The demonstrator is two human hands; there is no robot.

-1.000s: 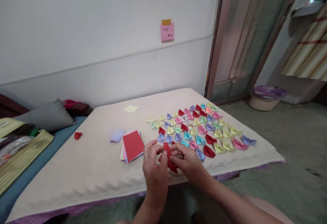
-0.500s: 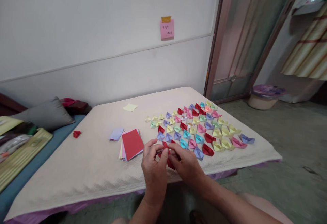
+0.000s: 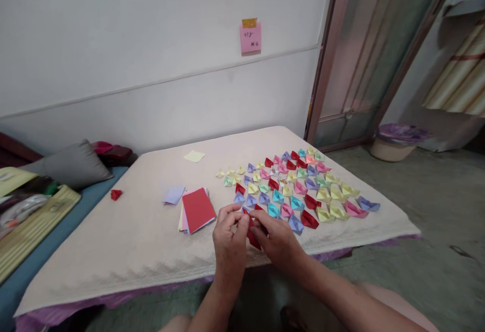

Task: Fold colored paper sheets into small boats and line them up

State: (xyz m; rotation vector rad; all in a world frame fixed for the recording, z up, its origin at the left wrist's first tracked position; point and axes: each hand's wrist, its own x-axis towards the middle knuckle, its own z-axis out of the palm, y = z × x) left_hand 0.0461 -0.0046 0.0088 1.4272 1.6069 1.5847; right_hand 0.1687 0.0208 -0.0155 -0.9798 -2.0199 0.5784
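Observation:
Between my two hands is a folded piece of red paper (image 3: 253,237), held at the table's front edge. My left hand (image 3: 232,236) pinches its upper left part with thumb and fingers. On the other side, my right hand (image 3: 278,238) grips it, fingers curled over the top. Part of the paper is hidden behind my fingers. Just beyond my hands stand rows of small folded paper boats (image 3: 297,203) in red, blue, yellow, pink and green. Left of my hands lies a stack of coloured paper sheets (image 3: 198,209), a red one on top.
A light cloth covers the table (image 3: 144,241). Lilac sheets (image 3: 174,195), a pale yellow sheet (image 3: 194,156) and a crumpled red paper piece (image 3: 116,194) lie on it. A grey cushion (image 3: 78,162) is at left. A lined bin (image 3: 394,145) stands on the floor at right.
The red paper in my hands has turned slightly and now shows a longer, narrower shape, with less of it beside my left thumb. The view has shifted a little.

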